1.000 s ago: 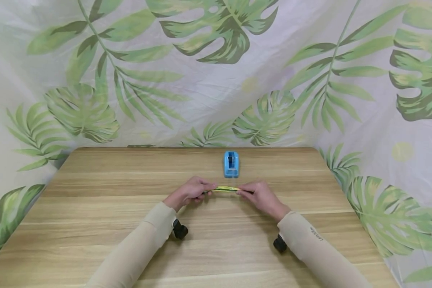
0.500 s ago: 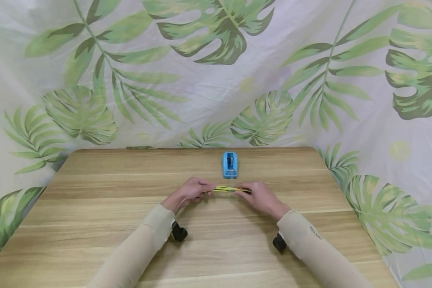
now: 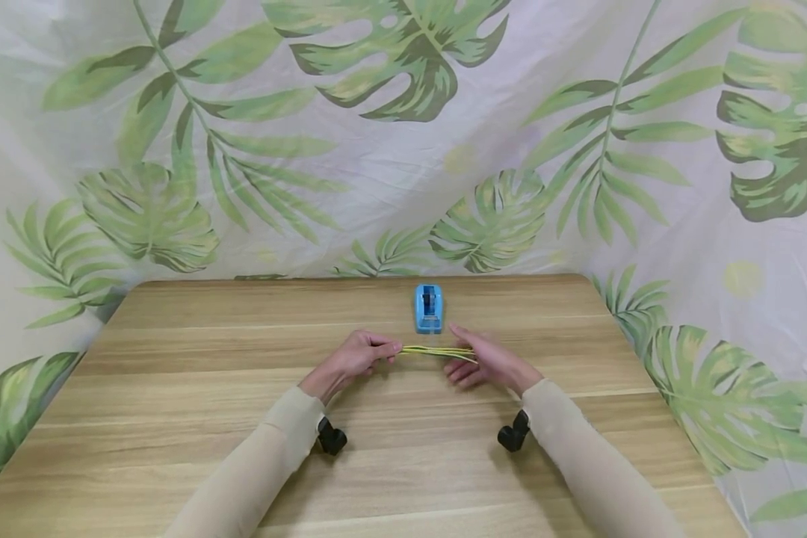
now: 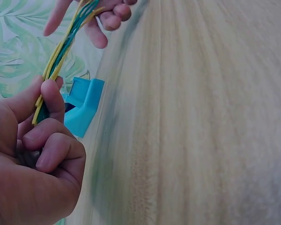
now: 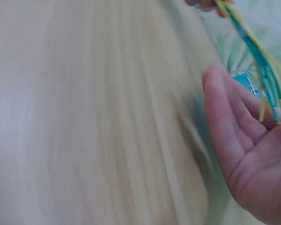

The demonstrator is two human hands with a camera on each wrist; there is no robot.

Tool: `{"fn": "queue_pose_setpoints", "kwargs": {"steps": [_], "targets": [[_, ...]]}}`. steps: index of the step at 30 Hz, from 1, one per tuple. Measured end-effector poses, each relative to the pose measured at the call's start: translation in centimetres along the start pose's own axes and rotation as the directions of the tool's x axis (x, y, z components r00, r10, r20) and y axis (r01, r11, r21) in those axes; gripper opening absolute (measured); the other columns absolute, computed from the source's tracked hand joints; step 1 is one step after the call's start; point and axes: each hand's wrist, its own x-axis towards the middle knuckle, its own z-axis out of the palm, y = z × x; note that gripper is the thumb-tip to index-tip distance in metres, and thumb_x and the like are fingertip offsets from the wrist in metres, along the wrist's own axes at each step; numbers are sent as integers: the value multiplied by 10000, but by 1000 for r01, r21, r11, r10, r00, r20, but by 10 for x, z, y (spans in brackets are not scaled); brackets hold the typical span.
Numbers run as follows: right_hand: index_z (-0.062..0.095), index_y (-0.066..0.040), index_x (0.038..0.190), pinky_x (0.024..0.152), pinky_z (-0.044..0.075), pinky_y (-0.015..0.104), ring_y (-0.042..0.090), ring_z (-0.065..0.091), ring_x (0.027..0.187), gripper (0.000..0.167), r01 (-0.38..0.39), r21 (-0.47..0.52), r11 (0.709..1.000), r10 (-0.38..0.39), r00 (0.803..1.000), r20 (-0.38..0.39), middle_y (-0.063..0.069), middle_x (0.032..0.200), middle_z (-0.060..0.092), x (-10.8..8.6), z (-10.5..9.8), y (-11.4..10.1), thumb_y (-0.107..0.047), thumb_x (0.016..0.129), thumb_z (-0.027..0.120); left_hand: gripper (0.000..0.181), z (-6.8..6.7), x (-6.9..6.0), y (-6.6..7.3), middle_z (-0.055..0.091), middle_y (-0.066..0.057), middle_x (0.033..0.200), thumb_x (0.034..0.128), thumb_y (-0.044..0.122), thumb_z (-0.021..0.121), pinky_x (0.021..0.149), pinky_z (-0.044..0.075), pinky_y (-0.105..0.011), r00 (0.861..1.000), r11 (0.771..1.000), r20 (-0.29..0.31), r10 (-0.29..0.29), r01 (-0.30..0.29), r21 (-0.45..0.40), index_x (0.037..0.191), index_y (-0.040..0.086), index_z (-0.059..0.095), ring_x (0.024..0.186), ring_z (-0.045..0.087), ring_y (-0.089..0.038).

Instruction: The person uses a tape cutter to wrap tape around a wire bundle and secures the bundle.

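Note:
A thin bundle of yellow and green strands (image 3: 433,350) stretches between the two hands above the table. The left hand (image 3: 359,354) pinches one end between thumb and fingers; in the left wrist view the strands (image 4: 61,51) rise from that pinch (image 4: 47,140). At the other end, the right hand (image 3: 487,362) has its thumb lifted away from its fingers. In the right wrist view the loose strand ends (image 5: 267,79) lie over the palm of the right hand (image 5: 253,136), whose fingers are extended.
A blue tape dispenser (image 3: 429,308) stands on the wooden table (image 3: 242,418) just beyond the hands, near the back edge. Behind the table hangs a leaf-patterned cloth (image 3: 390,179). A black wrist camera (image 3: 332,436) sits under the left sleeve, another (image 3: 513,432) under the right.
The right hand has released its pinch on the bundle, spread its thumb and fingers, and shifted slightly right. The strand ends fan apart there. The left hand keeps its grip.

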Motion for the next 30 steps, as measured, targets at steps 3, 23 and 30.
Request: {"fn": "queue_pose_setpoints", "kwargs": {"steps": [3,23,30], "targets": [[449,43,1324,663,573,295,161,669,711,638,-84,149,985,71,994,85,104,877,689,4,-2,3,-531,1043,451,307,0,0,0,646,3,742,981,249,683,447,267,-211,1000,1000,-2,17,-17,11,1042,-45,744,464,286,-77],[696,-36,928,619,560,202,101,659,636,138,-116,357,927,102,993,58,68,758,703,11,0,1,-88,1014,601,173,1,0,-1,720,-129,828,942,170,729,449,266,-211,994,989,-25,111,-108,104,1021,31,795,484,322,-79],[721,-14,982,653,573,238,149,673,703,92,26,236,971,-36,999,36,126,842,709,8,-3,-2,-45,980,634,217,1,1,-2,723,-111,847,952,218,720,473,257,-219,994,985,-32,107,-102,138,1054,39,789,500,310,-84]]}}
